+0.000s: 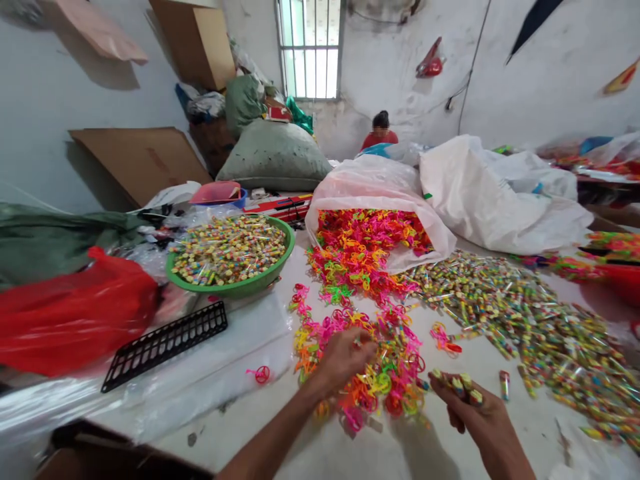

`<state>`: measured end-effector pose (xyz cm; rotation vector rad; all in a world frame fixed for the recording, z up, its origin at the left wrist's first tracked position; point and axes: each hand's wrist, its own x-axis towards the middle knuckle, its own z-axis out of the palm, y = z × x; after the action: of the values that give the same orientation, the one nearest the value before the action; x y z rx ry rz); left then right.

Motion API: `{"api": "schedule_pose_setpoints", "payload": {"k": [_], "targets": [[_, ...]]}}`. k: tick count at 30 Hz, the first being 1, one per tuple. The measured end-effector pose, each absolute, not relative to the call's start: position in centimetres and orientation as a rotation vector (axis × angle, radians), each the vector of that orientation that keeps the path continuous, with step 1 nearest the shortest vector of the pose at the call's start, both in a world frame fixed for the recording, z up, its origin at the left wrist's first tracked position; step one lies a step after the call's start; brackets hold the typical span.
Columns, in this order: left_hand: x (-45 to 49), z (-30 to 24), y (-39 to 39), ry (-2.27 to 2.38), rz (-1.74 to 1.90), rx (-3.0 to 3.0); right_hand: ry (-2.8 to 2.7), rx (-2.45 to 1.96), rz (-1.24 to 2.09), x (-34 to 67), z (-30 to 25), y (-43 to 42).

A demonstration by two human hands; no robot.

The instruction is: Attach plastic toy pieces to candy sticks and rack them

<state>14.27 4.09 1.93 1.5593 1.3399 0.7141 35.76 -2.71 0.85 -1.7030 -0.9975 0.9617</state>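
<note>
My right hand is closed around several small capped tubes with pale yellow ends, at the lower right above the table. My left hand is over a spread of bright plastic pieces with small rings, in pink, orange, yellow and green. Its fingers are curled together, and what they pinch, if anything, cannot be made out. One single tube lies on the table just right of my right hand. A few loose ring pieces lie beyond that hand.
A white sack spills more ring pieces. A large heap of tubes covers the right side. On the left are a green basin full of tubes, a black slotted rack and a red bag. A person sits far back.
</note>
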Motion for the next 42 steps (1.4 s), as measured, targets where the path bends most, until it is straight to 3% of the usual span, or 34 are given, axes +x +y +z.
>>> {"api": "schedule_pose_setpoints", "payload": {"k": [5, 11, 19, 25, 42], "targets": [[7.8, 2.3, 12.7, 1.798, 0.806, 1.584, -1.061, -1.875, 0.763, 38.9, -1.5, -1.9], [4.1, 1.7, 15.6, 1.863, 0.904, 1.481, -0.829, -1.689, 0.946, 36.7, -0.8, -3.2], [10.0, 0.4, 7.8, 1.394, 1.106, 1.164, -0.731, -1.332, 1.217, 32.5, 2.6, -3.3], [15.4, 0.0, 0.1, 0.811, 1.018, 0.402, -0.652, -1.223, 1.326, 31.1, 2.6, -2.7], [15.7, 0.2, -1.2, 0.705, 0.979, 0.714, -0.737, -1.211, 1.619, 32.1, 1.6, -2.8]]}}
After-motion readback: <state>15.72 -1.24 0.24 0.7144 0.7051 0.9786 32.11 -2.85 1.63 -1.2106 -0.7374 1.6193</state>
